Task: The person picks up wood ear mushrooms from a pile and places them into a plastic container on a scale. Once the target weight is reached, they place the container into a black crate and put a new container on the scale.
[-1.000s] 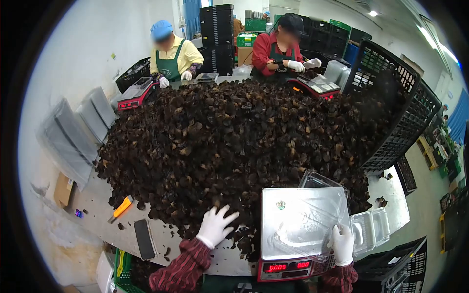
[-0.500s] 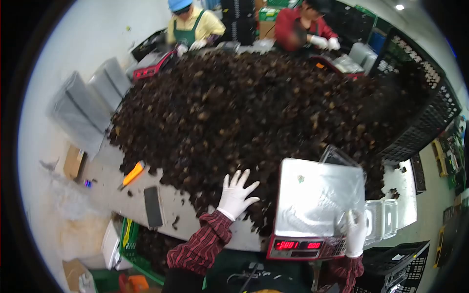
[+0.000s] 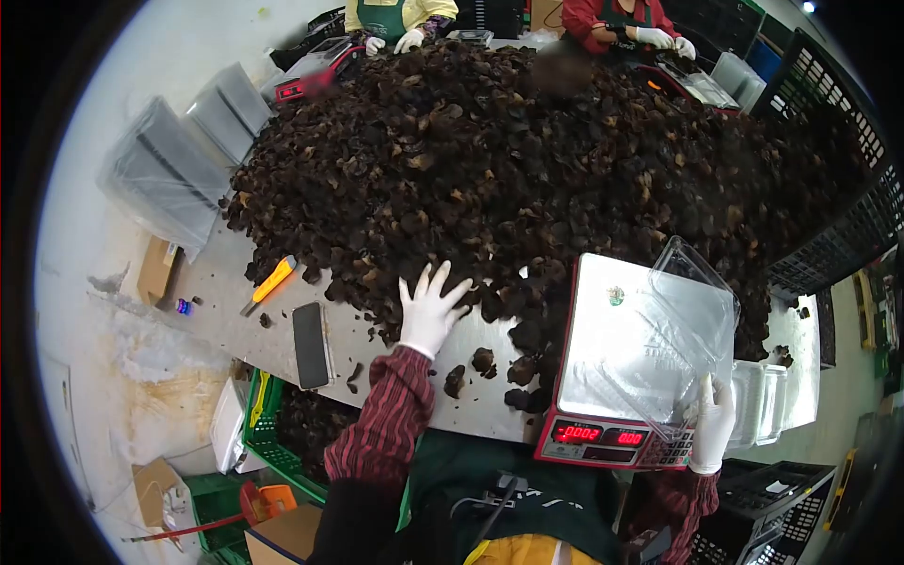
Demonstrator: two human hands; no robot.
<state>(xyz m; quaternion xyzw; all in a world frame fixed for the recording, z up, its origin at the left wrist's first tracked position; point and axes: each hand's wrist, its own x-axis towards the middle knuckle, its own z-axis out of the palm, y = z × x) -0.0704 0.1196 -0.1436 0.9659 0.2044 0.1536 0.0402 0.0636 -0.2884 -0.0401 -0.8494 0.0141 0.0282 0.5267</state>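
Note:
A large heap of dark, curled pieces like dried fungus covers the table. At its near edge my left hand, in a white glove, lies with fingers spread, touching the pieces and holding nothing. My right hand, also gloved, is at the right front corner of the red and silver scale, its fingers on the edge of a clear plastic tray. That tray lies tilted over the right side of the scale. The scale's red display shows -0.002 and 0.00. Several loose pieces lie between my left hand and the scale.
An orange cutter and a phone lie left. Clear tray stacks stand at the left and beside the scale. A black crate stands right, a green crate lower left. Two gloved people work across the table.
The view has shifted, with the far people now cut off at the top. My left hand has drawn some pieces away, baring table beside the scale. The display went from -0.001 to -0.002.

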